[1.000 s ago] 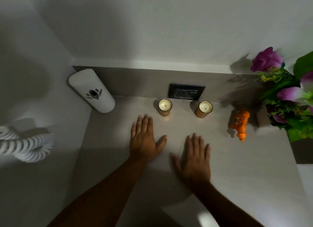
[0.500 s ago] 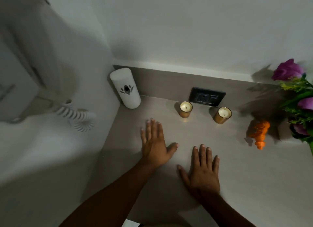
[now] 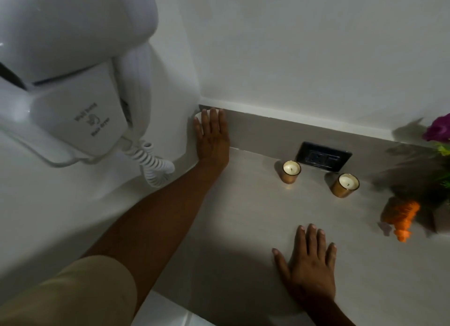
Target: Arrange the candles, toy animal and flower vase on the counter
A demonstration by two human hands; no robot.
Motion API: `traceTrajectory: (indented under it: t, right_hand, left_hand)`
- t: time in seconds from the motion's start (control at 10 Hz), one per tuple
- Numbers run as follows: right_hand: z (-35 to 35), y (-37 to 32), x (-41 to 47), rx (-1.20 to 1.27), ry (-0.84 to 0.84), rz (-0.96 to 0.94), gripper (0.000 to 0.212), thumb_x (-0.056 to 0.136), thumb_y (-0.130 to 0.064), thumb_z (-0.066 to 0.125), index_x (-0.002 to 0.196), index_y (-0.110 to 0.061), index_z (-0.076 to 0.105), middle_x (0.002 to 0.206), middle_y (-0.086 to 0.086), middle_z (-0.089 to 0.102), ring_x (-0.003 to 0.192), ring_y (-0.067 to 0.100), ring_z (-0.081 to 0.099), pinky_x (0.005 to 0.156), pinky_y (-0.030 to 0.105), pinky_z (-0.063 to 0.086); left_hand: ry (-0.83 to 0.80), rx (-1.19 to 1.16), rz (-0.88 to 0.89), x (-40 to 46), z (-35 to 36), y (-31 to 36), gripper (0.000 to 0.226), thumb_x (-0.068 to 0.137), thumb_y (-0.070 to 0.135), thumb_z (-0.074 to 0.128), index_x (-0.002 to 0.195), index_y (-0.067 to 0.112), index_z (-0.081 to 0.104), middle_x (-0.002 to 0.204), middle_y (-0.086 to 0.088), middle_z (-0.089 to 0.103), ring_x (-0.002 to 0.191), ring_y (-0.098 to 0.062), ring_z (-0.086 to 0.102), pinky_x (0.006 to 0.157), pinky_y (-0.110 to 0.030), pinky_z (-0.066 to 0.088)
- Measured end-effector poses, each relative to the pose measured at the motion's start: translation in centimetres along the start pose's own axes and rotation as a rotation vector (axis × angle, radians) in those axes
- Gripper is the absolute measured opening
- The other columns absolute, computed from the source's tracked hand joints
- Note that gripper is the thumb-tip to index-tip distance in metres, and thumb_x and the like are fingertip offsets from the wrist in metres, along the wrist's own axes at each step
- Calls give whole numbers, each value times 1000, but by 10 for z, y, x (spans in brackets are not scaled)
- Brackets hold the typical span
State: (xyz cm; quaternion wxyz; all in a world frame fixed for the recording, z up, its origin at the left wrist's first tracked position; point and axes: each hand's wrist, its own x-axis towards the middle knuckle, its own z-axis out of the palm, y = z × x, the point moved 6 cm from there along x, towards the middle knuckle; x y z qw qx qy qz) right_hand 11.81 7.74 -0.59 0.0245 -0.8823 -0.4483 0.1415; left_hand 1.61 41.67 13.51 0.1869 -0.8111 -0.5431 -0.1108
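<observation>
Bench [image 3: 243,228] looks like smooth, satin beige stone or laminate, with faint sheen near the candles. Both candle holders, left [image 3: 290,174] and right [image 3: 343,187], are glossy gold metallic-looking cups with matt cream wax. Socket plate [image 3: 322,156] behind them is dark glossy plastic. Hair dryer [image 3: 73,82], far left of the candles, is shiny white plastic with a ribbed coiled cord [image 3: 153,165]. Toy animal [image 3: 401,218] to their right is ridged orange plastic. Sleeve [image 3: 73,294] is matt tan cloth. Wall [image 3: 304,45] is matt white paint.
</observation>
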Motion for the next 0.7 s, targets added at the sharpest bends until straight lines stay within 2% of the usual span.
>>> traceTrajectory:
  t: [0.1,0.2,0.3,0.4,0.5,0.6,0.7]
  right_hand:
    - [-1,-1,0,-3,-1,4,101,84,-86,6,161,-21,0,168,8,-9,152,27,-19,122,52,-9]
    - [-2,-1,0,-9,-10,11,101,84,-87,5,160,-22,-2,168,8,-11,152,27,-20,122,52,-10]
    - [0,0,1,-7,-19,6,102,83,-88,3,160,-22,-3,167,7,-12,151,27,-21,122,52,-12]
    - [1,0,1,-12,-18,0,102,83,-88,5,160,-21,-1,168,8,-11,152,27,-20,122,52,-12]
    - [-1,0,-1,-6,-17,-3,100,86,-86,8,161,-20,3,168,9,-6,153,28,-16,122,51,-13]
    - [-5,0,-2,23,-46,-2,101,85,-86,8,161,-20,3,168,9,-6,153,27,-16,121,50,-15]
    - [-7,6,-4,93,-59,-22,105,83,-89,15,161,-19,4,169,8,-1,154,26,-8,124,47,-6]
  left_hand:
    - [52,12,31,4,4,-2,70,85,17,69,149,9,45,147,-12,56,135,-35,54,116,-56,37]
    - [106,42,10,5,5,-4,71,87,18,70,152,10,42,150,-11,53,137,-34,51,118,-55,33]
    - [112,49,35,8,7,-4,67,89,17,64,152,10,42,150,-11,54,137,-34,52,117,-55,34]
    - [104,26,77,8,10,-9,61,88,15,48,148,10,47,145,-12,58,132,-34,56,114,-55,40]
    - [116,52,74,6,10,-9,58,92,13,43,150,8,43,148,-14,55,134,-36,54,115,-57,41]
    - [-26,40,43,6,8,-13,86,88,25,64,158,4,18,163,-18,32,148,-42,33,123,-62,19]
    - [-38,-43,55,-7,5,-4,118,79,42,74,158,3,-5,169,-22,5,155,-45,6,123,-64,-4]
